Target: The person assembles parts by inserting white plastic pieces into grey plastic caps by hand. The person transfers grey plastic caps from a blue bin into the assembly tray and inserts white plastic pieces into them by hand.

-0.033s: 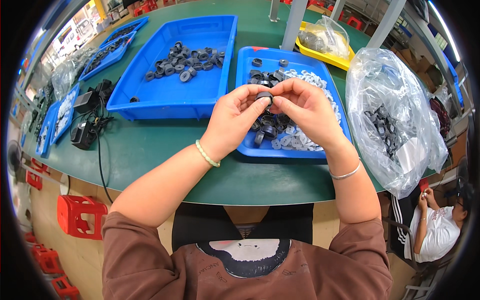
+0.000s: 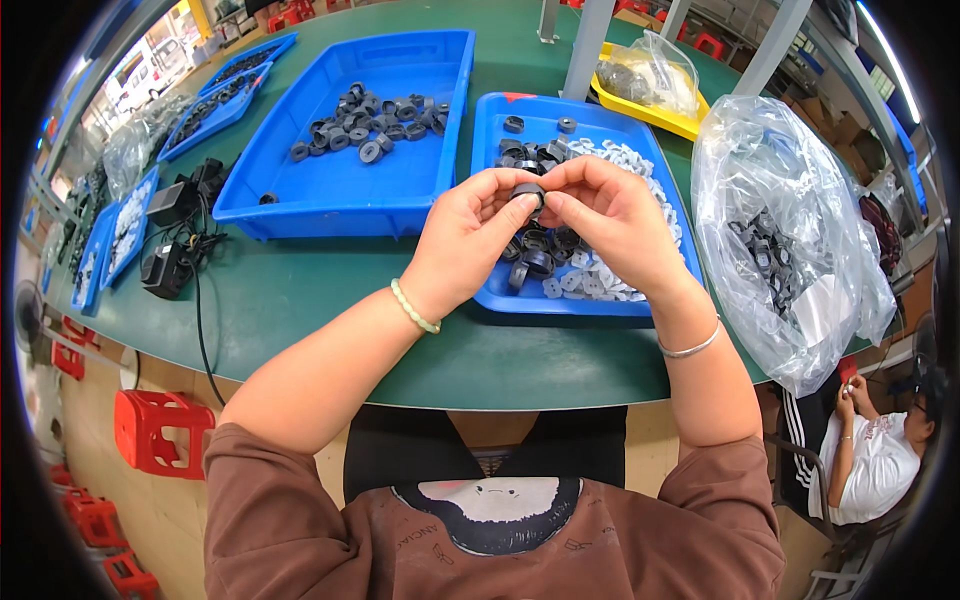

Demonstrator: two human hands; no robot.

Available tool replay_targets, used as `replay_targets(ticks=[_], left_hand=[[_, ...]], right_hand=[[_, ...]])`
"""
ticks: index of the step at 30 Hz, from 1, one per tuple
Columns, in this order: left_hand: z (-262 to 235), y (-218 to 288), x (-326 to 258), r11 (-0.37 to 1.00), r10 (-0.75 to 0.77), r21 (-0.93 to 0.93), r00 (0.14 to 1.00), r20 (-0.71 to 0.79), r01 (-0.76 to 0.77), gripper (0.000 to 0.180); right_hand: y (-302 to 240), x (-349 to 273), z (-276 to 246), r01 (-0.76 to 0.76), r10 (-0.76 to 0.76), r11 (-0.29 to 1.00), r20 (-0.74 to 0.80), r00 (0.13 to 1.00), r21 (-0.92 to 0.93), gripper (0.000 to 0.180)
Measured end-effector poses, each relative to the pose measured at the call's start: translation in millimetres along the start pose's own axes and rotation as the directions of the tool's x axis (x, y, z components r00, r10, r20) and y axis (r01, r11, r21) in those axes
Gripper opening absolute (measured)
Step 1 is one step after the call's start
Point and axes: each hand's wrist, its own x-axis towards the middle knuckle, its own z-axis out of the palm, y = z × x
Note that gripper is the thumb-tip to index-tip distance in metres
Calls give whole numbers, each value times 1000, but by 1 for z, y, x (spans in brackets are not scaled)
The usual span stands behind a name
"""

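Observation:
Pinched between the fingertips of both hands is a small round black plastic part [image 2: 528, 190], partly covered by fingers. My left hand [image 2: 468, 225] grips it from the left with thumb and fingers. From the other side my right hand [image 2: 610, 215] closes on it too. Both hands hover over a shallow blue tray [image 2: 487, 125]. Inside that tray lie black ring-shaped parts [image 2: 538, 262] on the left and small pale grey plastic pieces [image 2: 605, 280] on the right.
A larger blue bin [image 2: 340, 205] with several black round parts stands to the left. Right of the tray lies a clear plastic bag [image 2: 790, 200] of black parts; behind is a yellow tray [image 2: 690, 128]. Black power adapters [image 2: 168, 270] trail a cable. A person [image 2: 880, 450] sits at right.

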Motion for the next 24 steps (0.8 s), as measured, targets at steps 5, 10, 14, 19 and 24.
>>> replay_targets(ticks=[5,10,14,19,24], left_hand=[[-2,4,1,992,56,115,998,5,-56,23],[4,8,-2,1000,-2,-14,1000,14,2,23],[-1,1,-1,999,21,27,999,38,-22,24],[-4,4,1,992,24,123,999,47,-30,24],[-1,10,0,997,-30,77,999,30,28,26]], right_hand=[[-5,-2,2,28,-28,1000,2,1000,2,15],[-8,-3,4,19,-19,1000,-27,999,3,15],[-7,-3,4,-2,2,999,8,1000,-35,14],[-5,-4,3,8,-8,999,7,1000,-33,13],[-3,-4,3,43,-44,996,-8,999,-75,12]])
